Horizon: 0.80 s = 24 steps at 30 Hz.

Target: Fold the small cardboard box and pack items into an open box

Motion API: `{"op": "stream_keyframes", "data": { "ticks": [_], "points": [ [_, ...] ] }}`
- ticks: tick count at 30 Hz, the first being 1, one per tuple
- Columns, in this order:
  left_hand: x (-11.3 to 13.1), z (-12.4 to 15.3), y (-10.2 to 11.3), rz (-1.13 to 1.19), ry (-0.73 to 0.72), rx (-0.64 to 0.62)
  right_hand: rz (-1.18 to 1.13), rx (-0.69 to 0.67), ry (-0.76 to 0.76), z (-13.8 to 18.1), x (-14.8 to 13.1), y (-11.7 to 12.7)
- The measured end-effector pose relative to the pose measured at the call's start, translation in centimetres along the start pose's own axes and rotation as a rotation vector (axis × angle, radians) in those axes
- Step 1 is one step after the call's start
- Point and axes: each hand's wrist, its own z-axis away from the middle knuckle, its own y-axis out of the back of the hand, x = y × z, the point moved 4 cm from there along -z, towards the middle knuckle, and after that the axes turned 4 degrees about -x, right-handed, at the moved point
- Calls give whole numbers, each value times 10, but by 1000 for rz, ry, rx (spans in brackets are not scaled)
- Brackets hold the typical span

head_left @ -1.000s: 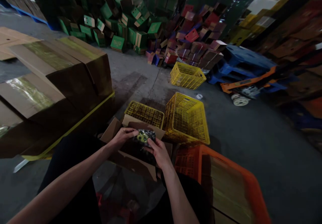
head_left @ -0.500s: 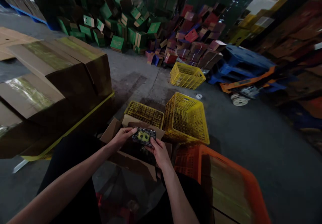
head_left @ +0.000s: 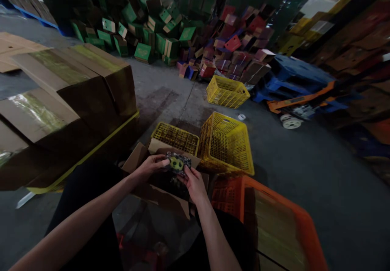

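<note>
Between my two hands is a small clear plastic package (head_left: 177,163) with a yellow-green label and dark contents I cannot make out. My left hand (head_left: 154,165) pinches its left end, thumb on top. At the lower right corner, my right hand (head_left: 194,183) grips it between thumb and fingers. Both hands are above an open cardboard box (head_left: 164,197) with its flaps folded outward. Inside the box it is dark, with a few shiny bits of wrapping showing.
Yellow crates (head_left: 227,141) stand just beyond the box. An orange crate (head_left: 283,206) holding a taped carton is at my right. Taped cartons (head_left: 70,76) are stacked at my left. Farther off are a pallet jack (head_left: 300,100), blue pallets (head_left: 300,70) and heaped green boxes (head_left: 143,51).
The package has shifted slightly to the right and its left end is tilted a little differently. My left hand has moved right along with it; my right hand has barely moved.
</note>
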Motion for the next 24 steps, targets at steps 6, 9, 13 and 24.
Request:
{"op": "stream_keyframes", "data": {
  "ticks": [6, 9, 13, 24],
  "points": [
    [-2, -1, 3, -48, -33, 43, -11, -27, -25, -1, 1, -2],
    [-5, -3, 6, -40, -44, 39, -9, -30, -19, -1, 0, -2],
    [-9, -5, 8, -64, -40, 40, 0, -14, -2, 0, -3, -2],
    [-8, -4, 8, -103, -33, 36, 14, -26, -7, 1, -3, -2]
  ]
}}
